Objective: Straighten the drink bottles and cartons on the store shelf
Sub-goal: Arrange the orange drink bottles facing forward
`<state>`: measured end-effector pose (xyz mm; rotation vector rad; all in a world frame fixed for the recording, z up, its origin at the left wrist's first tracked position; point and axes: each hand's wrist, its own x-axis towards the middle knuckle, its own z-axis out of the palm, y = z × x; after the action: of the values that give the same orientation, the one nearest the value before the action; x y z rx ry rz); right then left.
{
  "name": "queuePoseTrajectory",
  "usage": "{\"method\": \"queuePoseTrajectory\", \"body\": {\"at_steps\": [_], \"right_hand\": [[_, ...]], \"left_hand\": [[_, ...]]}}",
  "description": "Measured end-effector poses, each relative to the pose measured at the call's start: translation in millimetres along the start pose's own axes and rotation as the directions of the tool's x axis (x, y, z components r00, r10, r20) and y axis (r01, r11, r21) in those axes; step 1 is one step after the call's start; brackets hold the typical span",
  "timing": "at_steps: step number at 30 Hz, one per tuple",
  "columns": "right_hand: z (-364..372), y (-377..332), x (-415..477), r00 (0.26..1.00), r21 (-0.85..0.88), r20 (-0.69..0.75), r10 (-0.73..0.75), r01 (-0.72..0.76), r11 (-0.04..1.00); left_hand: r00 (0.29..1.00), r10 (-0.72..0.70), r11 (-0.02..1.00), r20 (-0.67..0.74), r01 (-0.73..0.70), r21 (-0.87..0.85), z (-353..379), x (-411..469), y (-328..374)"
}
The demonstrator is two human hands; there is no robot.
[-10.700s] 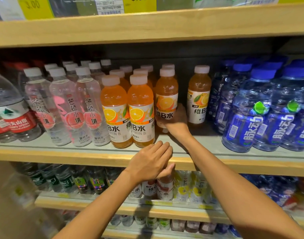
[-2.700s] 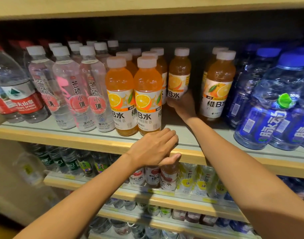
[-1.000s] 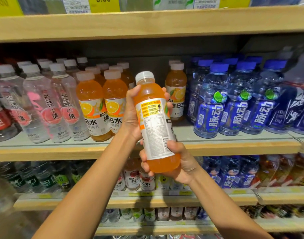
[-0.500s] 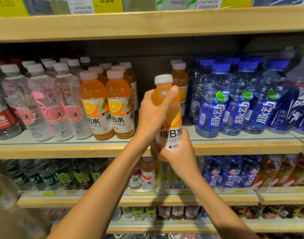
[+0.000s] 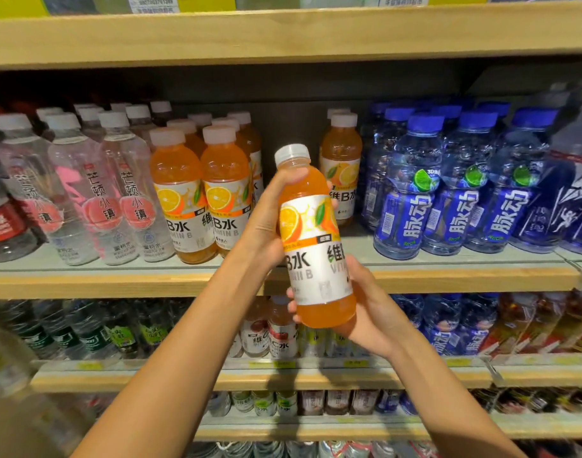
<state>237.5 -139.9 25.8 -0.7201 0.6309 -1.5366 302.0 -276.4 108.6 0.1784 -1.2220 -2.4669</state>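
Bottle: an orange bottle [image 5: 316, 246] is being held in the air in front of the shelf [image 5: 117, 282], between both hands. It is leaning a little, with the white cap up and the label facing the camera.
Left hand: the left hand [image 5: 266, 226] is being wrapped round the bottle's upper half. The thumb is being pressed across the shoulder just under the cap, and the left fingers [image 5: 334, 203] are showing past the label's far edge.
Right hand: the right hand [image 5: 372, 312] is being cupped under the base, with the right fingers [image 5: 292, 307] curled round its lower edge.
Orange row [image 5: 180, 200]: being kept upright on the shelf, just left of the left fingers.
Lone bottle [image 5: 344, 173]: being kept upright just behind the left fingers.
Blue bottles [image 5: 412, 193]: being kept on the shelf, right of both sets of fingers.
Clear bottles [image 5: 117, 193]: being kept well left of the fingers.
Lower shelf [image 5: 117, 378]: being seen below the right fingers, with its bottles blurred.
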Motion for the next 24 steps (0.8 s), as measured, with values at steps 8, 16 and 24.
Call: {"method": "queuePoseTrajectory", "body": {"at_steps": [8, 16, 24], "right_hand": [[16, 9, 10, 0.981, -0.084, 0.18, 0.068, -0.054, 0.995], [15, 2, 9, 0.962, -0.447, -0.151, -0.229, 0.14, 0.884], [26, 7, 15, 0.753, -0.786, -0.364, -0.548, 0.068, 0.615]], "left_hand": [[0.895, -0.062, 0.964, 0.442, 0.168, -0.204, -10, 3, -10], [0.996, 0.089, 0.921, 0.014, -0.088, 0.379, -17, 1, -1], [0.874, 0.483, 0.588, -0.054, -0.277, 0.76, 3, -7, -4]]}}
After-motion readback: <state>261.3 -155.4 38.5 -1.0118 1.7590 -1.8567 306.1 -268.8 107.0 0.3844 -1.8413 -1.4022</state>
